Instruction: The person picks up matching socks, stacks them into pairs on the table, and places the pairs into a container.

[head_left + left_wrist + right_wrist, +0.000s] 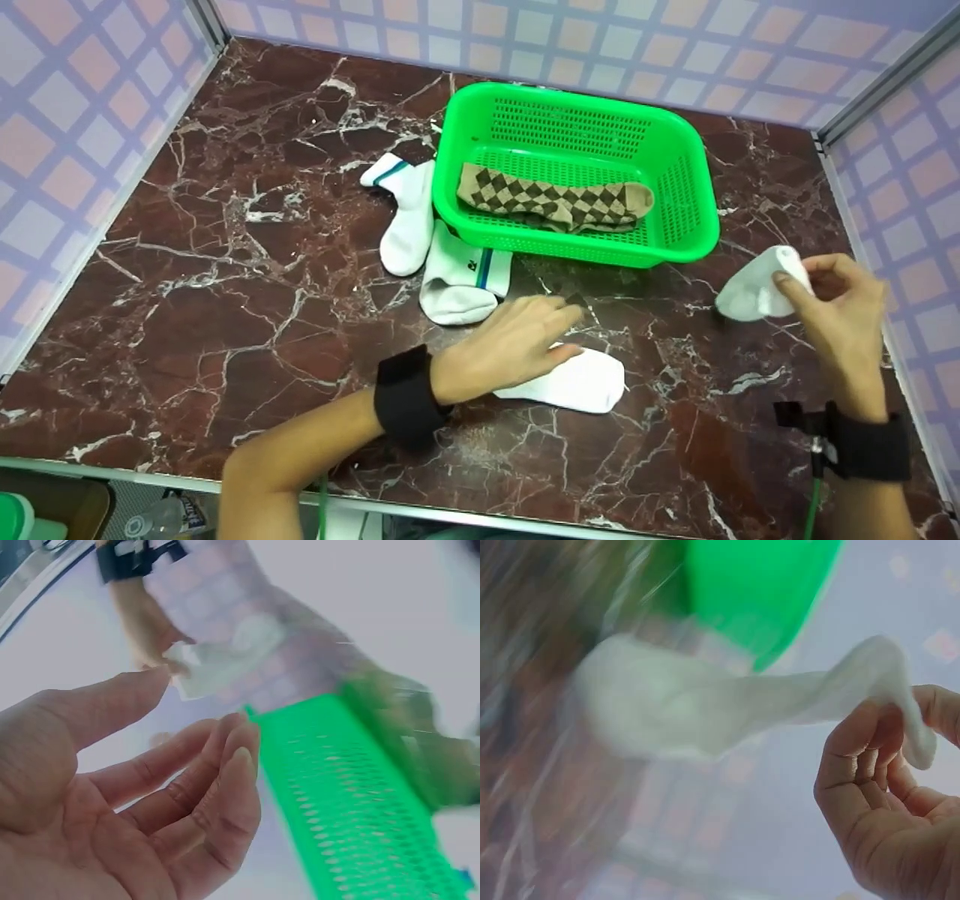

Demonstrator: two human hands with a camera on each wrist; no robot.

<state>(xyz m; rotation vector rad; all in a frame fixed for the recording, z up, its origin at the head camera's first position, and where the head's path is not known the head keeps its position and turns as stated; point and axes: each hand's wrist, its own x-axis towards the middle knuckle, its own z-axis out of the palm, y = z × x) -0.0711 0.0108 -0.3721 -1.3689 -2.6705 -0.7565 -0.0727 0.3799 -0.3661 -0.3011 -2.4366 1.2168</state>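
Observation:
In the head view my right hand (844,307) pinches a white sock (757,289) by one end at the right of the table. The right wrist view shows this sock (682,701) hanging stretched out from the thumb and fingers (855,757). My left hand (517,341) is over a second white sock (581,381) that lies flat, partly covered by the hand. Nothing sits in the left palm (112,840) in the left wrist view; its fingers are loosely bent.
A green basket (574,251) holds brown-and-tan argyle socks (555,199). Left of it lie two white socks with blue-green stripes, one beside the basket (409,217) and one folded over (457,289). Patterned panels (600,45) wall the marble-look table (247,300).

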